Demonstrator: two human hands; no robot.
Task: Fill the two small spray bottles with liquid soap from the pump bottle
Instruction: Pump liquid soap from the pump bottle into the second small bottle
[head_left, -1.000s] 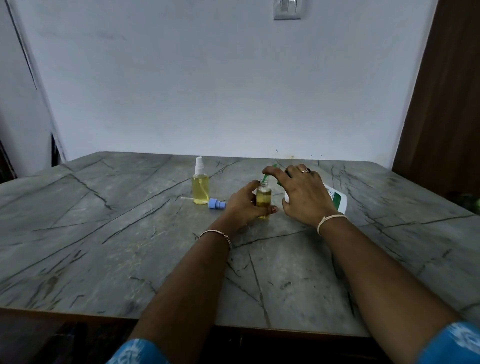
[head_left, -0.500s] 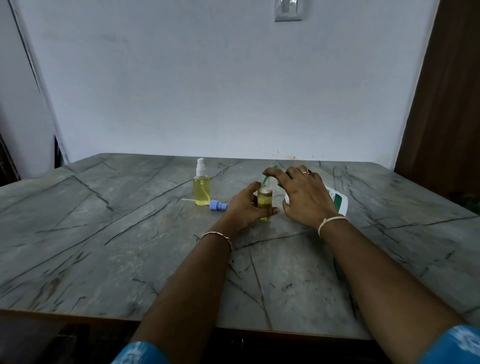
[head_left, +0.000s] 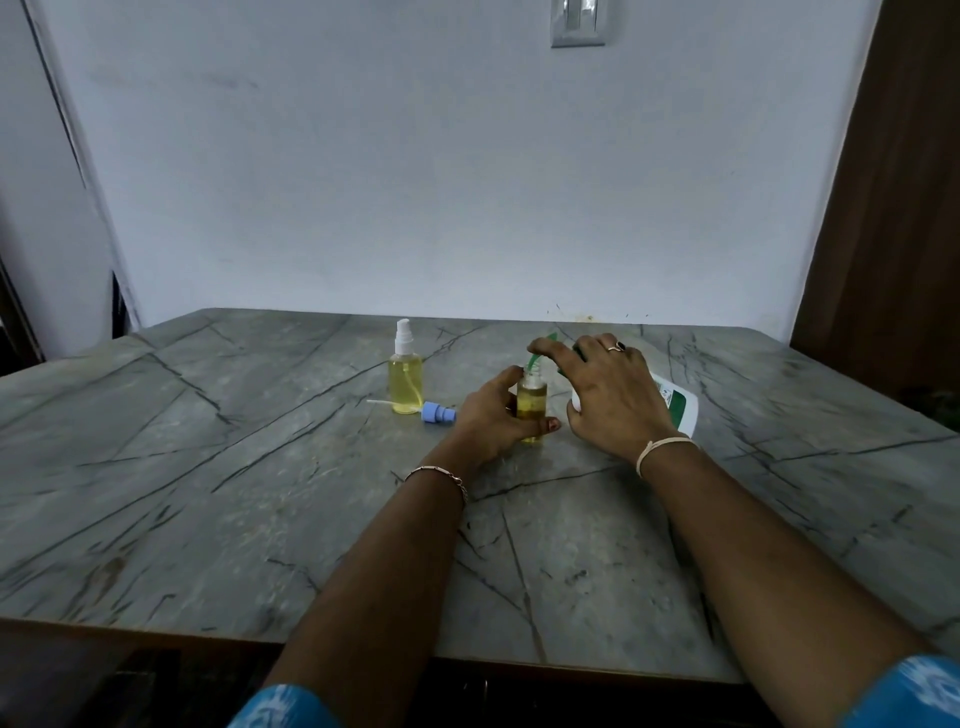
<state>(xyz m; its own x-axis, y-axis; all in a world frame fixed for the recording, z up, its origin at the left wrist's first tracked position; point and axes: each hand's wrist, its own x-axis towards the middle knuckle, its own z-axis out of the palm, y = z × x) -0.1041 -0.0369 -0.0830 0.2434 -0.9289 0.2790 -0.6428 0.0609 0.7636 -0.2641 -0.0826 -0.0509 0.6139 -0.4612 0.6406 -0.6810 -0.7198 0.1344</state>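
A small uncapped spray bottle (head_left: 532, 408) of yellow liquid stands on the table, gripped by my left hand (head_left: 488, 415). My right hand (head_left: 605, 395) lies over the white pump bottle (head_left: 675, 402), with the forefinger on its green pump head (head_left: 540, 349). The green spout points down into the small bottle's mouth. A second small spray bottle (head_left: 406, 375) with a white sprayer stands capped to the left, filled with yellow liquid. A blue spray cap (head_left: 436, 413) with its white dip tube lies beside it on the table.
The grey marble table (head_left: 208, 493) runs to a wall at the back. A dark wooden door (head_left: 893, 208) is at the right. The table's front edge is close to my body.
Both hands hold nearly the same pose. The view has shifted slightly, nothing else has visibly moved.
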